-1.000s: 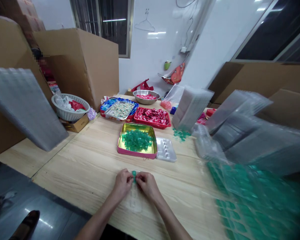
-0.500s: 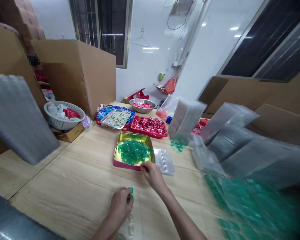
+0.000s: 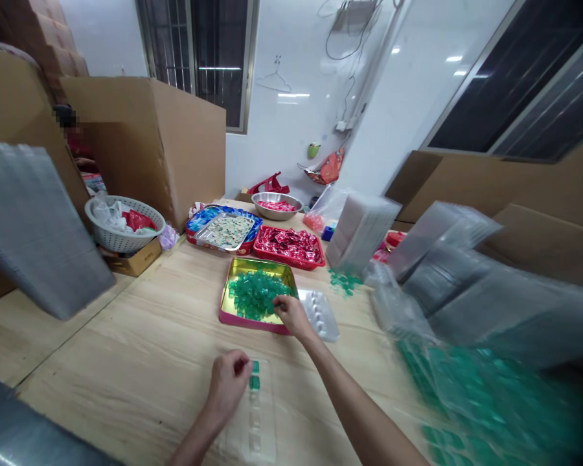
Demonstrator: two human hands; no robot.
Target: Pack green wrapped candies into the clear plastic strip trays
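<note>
A clear plastic blister tray (image 3: pixel 265 414) lies flat on the table with a row of small compartments. Two green translucent pieces (image 3: pixel 254 382) fill its far compartments; the nearer ones show no green. My left hand (image 3: pixel 228 383) is beside the tray's far left side, thumb and index curled together; what is between them, if anything, is hidden. Over the right side of a gold-lined tin (image 3: pixel 227 316), my right hand (image 3: pixel 294 315) pinches at the edge of a heap of green pieces (image 3: pixel 255 292), its fingertips closed on one.
Beside the tin lies another clear tray (image 3: pixel 326 323). Behind stand a red tray of shiny packets (image 3: pixel 291 246), a silver tray (image 3: pixel 223 232) and a metal bowl (image 3: pixel 276 206). Stacked clear trays (image 3: pixel 364 226) and bagged green pieces (image 3: pixel 495 382) occupy the right. A basket (image 3: pixel 121 236) sits left.
My right hand has moved from the tin's near rim to the green heap. My left hand has shifted slightly up and left off the blister tray's green pieces, uncovering both.
</note>
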